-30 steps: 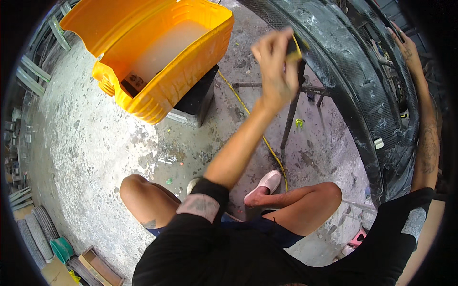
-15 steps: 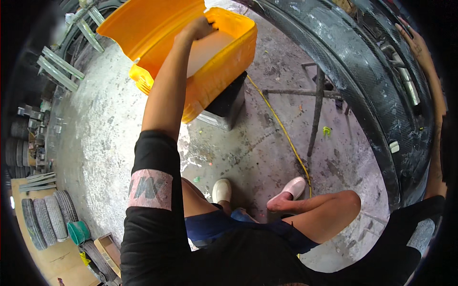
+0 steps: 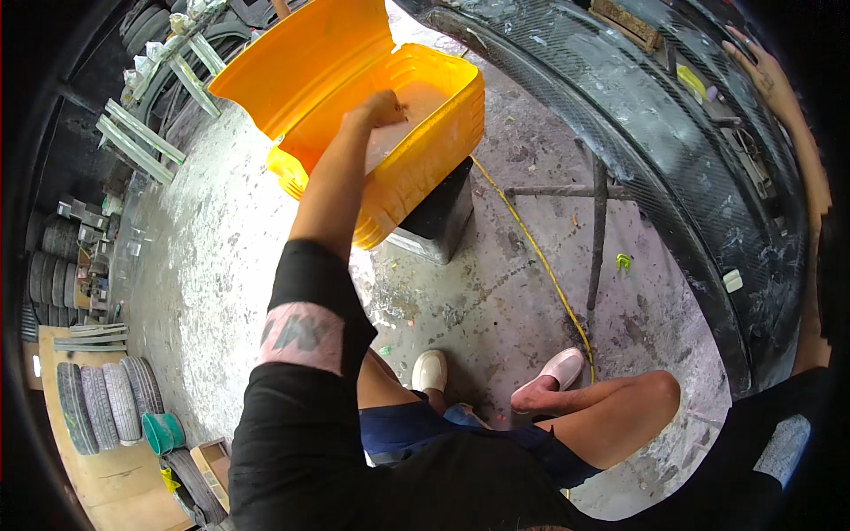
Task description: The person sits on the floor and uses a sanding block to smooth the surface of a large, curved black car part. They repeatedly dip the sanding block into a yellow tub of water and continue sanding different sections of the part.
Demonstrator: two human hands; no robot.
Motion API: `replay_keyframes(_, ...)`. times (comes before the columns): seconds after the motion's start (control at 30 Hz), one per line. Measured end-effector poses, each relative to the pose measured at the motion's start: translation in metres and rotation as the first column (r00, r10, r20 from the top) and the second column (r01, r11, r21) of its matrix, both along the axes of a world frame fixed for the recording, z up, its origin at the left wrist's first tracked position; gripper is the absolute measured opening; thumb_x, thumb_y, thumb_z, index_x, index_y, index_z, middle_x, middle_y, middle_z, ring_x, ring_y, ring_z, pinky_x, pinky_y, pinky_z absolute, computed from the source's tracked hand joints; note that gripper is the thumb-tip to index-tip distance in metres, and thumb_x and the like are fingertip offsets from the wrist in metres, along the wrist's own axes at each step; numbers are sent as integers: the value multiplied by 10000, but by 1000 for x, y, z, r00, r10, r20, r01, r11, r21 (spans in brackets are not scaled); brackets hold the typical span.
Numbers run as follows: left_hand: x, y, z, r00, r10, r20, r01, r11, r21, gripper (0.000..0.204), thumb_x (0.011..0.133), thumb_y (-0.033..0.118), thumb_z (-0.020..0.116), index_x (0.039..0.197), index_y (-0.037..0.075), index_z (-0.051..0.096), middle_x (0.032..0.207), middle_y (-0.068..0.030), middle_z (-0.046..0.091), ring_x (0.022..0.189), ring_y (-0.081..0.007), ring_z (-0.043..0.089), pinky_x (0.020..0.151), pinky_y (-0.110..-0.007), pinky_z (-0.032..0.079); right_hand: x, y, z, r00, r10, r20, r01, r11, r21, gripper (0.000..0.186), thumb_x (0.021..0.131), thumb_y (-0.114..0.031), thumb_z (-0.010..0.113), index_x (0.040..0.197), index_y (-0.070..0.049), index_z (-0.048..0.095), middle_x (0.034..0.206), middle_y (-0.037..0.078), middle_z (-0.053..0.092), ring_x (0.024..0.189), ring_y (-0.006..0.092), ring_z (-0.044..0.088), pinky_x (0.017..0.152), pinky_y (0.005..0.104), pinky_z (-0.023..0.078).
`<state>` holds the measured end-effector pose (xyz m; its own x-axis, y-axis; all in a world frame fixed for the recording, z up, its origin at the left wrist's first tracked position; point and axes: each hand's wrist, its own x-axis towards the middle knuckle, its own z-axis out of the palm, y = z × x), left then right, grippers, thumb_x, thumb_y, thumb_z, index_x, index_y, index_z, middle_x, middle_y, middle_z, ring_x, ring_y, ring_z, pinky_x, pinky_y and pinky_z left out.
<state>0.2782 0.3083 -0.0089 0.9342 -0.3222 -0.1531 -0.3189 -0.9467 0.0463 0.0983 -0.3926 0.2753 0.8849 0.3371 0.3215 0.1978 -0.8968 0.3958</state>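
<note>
A yellow plastic jerrycan, cut open along its top (image 3: 425, 181), holds cloudy, pale water (image 3: 385, 140). My left hand (image 3: 382, 108) reaches down into it, at the water's surface. Its fingers are curled together, and whatever they hold, if anything, is hidden. Along the right side stretches a long, curved black panel with a woven pattern (image 3: 611, 115), smeared with whitish residue. My right hand (image 3: 768, 81) lies on the far right part of this panel with its fingers stretched out.
Under the jerrycan stands a black box (image 3: 443, 221). A yellow cord (image 3: 540, 252) crosses the stained floor near a dark metal stand (image 3: 598, 230). On the panel sit a wooden block (image 3: 627, 24) and a small white piece (image 3: 732, 280). Tyres (image 3: 106, 403) and a green bucket (image 3: 163, 434) are at left.
My left hand has come lower inside the jerrycan, down to the water and a little nearer me. The whole view has shifted slightly. My right hand stays on the panel.
</note>
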Motion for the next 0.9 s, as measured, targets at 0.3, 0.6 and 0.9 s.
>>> replay_keyframes(0.3, -132, -150, 145, 703, -102, 704, 641, 518, -566, 295, 946, 150, 678, 1205, 10, 694, 1213, -221, 644, 1119, -390, 612, 990, -430, 482, -15, 28, -1, 990, -123, 64, 109, 975, 193, 662, 1029, -577, 520, 1546, -168, 479, 1460, 193, 586, 1359, 308, 560, 1129, 411, 429)
replay_keyframes(0.6, -194, -213, 86, 533, 158, 831, 781, 287, -556, 341, 836, 74, 725, 1173, 89, 679, 1124, -158, 607, 1051, -358, 521, 928, -461, 402, -11, 49, -5, 995, -86, -52, 98, 933, 347, 636, 1034, -521, 564, 1523, -118, 504, 1357, 169, 659, 1255, 230, 619, 1075, 354, 447)
replay_keyframes(0.9, -230, -237, 65, 566, 199, 800, 776, 201, -598, 396, 828, 67, 693, 1221, 73, 645, 1167, -138, 593, 1061, -369, 522, 918, -474, 385, -22, 30, 6, 998, -47, -37, 56, 955, 291, 594, 1058, -471, 546, 1501, -76, 523, 1414, 155, 633, 1320, 206, 576, 1095, 325, 424)
